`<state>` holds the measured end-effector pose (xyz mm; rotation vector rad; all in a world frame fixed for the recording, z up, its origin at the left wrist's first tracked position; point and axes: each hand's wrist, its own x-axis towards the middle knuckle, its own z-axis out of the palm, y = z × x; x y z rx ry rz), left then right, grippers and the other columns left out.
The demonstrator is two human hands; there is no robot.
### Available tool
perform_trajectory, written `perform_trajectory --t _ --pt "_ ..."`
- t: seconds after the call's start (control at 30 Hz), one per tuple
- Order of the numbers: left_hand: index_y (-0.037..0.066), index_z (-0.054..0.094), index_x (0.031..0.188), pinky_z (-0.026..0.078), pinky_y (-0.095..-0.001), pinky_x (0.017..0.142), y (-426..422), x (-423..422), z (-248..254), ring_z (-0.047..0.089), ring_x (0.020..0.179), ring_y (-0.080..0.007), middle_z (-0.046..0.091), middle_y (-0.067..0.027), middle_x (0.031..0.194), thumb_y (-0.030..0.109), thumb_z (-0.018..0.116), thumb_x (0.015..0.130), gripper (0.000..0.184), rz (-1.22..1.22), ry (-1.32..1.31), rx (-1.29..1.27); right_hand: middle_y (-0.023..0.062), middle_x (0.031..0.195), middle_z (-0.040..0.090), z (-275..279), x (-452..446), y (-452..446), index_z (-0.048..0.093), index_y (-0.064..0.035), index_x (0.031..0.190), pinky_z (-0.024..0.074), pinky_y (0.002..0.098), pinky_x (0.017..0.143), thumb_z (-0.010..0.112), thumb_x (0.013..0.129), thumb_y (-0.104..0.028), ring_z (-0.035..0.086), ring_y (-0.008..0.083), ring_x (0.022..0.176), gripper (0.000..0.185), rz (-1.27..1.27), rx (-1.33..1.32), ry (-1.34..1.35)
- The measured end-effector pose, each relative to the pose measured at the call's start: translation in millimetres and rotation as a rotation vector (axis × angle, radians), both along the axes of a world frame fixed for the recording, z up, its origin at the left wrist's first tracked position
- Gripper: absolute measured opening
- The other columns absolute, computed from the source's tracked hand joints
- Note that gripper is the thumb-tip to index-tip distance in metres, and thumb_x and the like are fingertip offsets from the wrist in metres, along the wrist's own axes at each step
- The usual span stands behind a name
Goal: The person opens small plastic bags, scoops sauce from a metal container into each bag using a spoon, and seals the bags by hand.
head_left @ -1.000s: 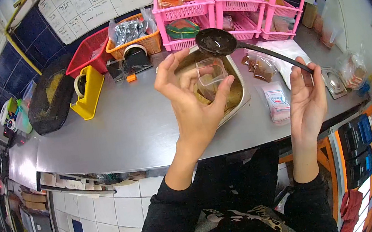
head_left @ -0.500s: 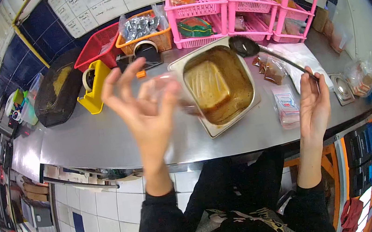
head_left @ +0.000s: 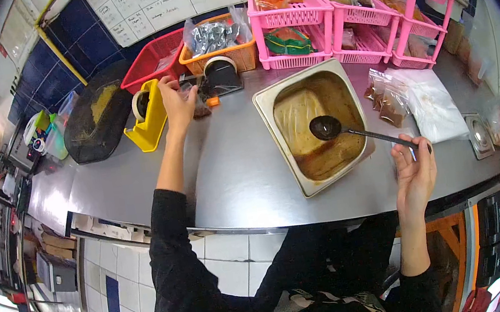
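My right hand [head_left: 415, 175] grips the handle of a black ladle [head_left: 326, 127]. The ladle's bowl sits over the square metal pan [head_left: 292, 166], whose inside is smeared with brown sauce. At the far side of the counter, my left hand [head_left: 179, 108] is closed on a small clear plastic bag [head_left: 200, 107] with something dark brown in it, partly hidden by the fingers. Just left of that hand stands a yellow tape dispenser [head_left: 148, 128]. An orange piece [head_left: 212, 101] lies to the right of the bag.
Behind are a red basket [head_left: 144, 72], an orange basket [head_left: 247, 61] and pink racks [head_left: 292, 18] with packets. Filled bags [head_left: 391, 113] and white plastic sheets [head_left: 433, 106] lie right of the pan. A black tray [head_left: 92, 135] stands at the left.
My left hand has carried the small bag away from the pan to beside the tape dispenser. The ladle's bowl has come down from the pan's far corner to over its middle.
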<state>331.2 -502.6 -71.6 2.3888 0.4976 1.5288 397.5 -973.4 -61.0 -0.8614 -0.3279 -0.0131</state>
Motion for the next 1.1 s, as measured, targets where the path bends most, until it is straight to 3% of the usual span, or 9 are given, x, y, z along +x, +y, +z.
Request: perform_trajectory --t 0.17,0.33,0.4,0.47,0.5,0.63,0.77,0.83,1.1 --pt "-0.007 0.038 0.117 0.039 -0.0394 0.088 15.3 22.3 -10.3 0.048 0.098 -0.0327 0.044 -0.0202 0.110 0.021 0.075 0.071 0.066 -0.006 -0.033 0.059 0.0219 0.100 0.057 -0.9 0.0 -1.5 0.046 0.0002 0.099 0.0558 0.0326 0.070 0.043 0.096 -0.020 0.063 0.0221 0.077 0.021 -0.064 -0.059 -0.008" --pt "-0.006 0.039 0.119 0.034 -0.0433 0.091 -5.6 7.1 6.2 0.046 0.102 -0.0340 0.047 -0.0216 0.109 0.033 0.069 0.077 0.064 0.287 -0.006 0.245 0.0219 0.100 0.057 -1.9 1.6 0.5 0.046 0.0010 0.100 0.0556 0.0338 0.069 0.042 0.097 -0.021 0.063 0.0222 0.076 0.023 -0.094 -0.117 -0.049" --pt "-0.003 0.043 0.116 0.041 -0.0399 0.084 -32.7 -5.5 20.2 0.051 0.096 -0.0283 0.051 -0.0186 0.105 0.031 0.062 0.084 0.050 0.164 -0.041 0.215 0.0220 0.100 0.057 -0.4 0.0 1.1 0.046 0.0015 0.100 0.0555 0.0340 0.069 0.041 0.097 -0.021 0.063 0.0222 0.076 0.023 -0.125 -0.164 -0.067" --pt "-0.001 0.045 0.113 0.046 -0.0322 0.072 -83.9 -30.4 28.1 0.056 0.087 -0.0206 0.053 -0.0136 0.101 0.025 0.053 0.092 0.034 -0.451 0.211 -0.530 0.0220 0.100 0.057 0.0 -0.2 4.1 0.046 0.0025 0.101 0.0551 0.0354 0.070 0.040 0.097 -0.020 0.063 0.0227 0.077 0.024 -0.111 -0.184 -0.186" --pt "0.001 0.045 0.112 0.049 -0.0270 0.066 -106.1 -40.4 22.1 0.057 0.083 -0.0158 0.055 -0.0094 0.098 0.021 0.047 0.095 0.027 -0.665 0.266 -0.564 0.0221 0.100 0.057 0.6 -0.3 4.8 0.045 0.0034 0.100 0.0548 0.0368 0.072 0.040 0.097 -0.018 0.063 0.0241 0.078 0.022 -0.081 -0.189 -0.243" --pt "0.001 0.042 0.119 0.050 -0.0334 0.081 -197.5 -70.6 2.9 0.055 0.096 -0.0179 0.051 -0.0092 0.112 0.030 0.046 0.095 0.038 -0.992 0.335 -1.066 0.0212 0.100 0.056 1.6 -0.7 17.3 0.044 0.0022 0.096 0.0531 0.0376 0.078 0.039 0.097 -0.014 0.061 0.0258 0.084 0.017 0.099 -0.357 -0.459" --pt "-0.001 0.041 0.115 0.048 -0.0286 0.080 -241.9 -77.8 -4.0 0.054 0.097 -0.0154 0.049 -0.0090 0.106 0.012 0.050 0.093 0.027 -0.953 0.245 -1.054 0.0198 0.100 0.057 10.7 -3.1 44.0 0.045 0.0012 0.095 0.0517 0.0344 0.079 0.044 0.094 -0.009 0.061 0.0238 0.087 0.010 0.188 -0.416 -0.640" --pt "0.000 0.041 0.113 0.046 -0.0269 0.080 -252.1 -77.3 -13.1 0.054 0.097 -0.0145 0.049 -0.0082 0.107 0.008 0.051 0.092 0.025 -0.991 0.193 -1.068 0.0161 0.097 0.061 14.2 -3.3 52.5 0.050 0.0004 0.091 0.0488 0.0272 0.075 0.050 0.085 0.005 0.061 0.0183 0.083 0.007 0.080 -0.561 -0.834" --pt "0.001 0.042 0.105 0.042 -0.0230 0.077 -261.8 -78.0 -12.4 0.054 0.099 -0.0127 0.053 -0.0060 0.104 -0.003 0.051 0.090 0.018 -1.026 0.076 -1.075 0.0137 0.089 0.061 5.7 -7.7 16.0 0.050 0.0002 0.088 0.0482 0.0261 0.070 0.052 0.080 0.008 0.060 0.0176 0.078 0.011 0.202 -0.672 -0.778"
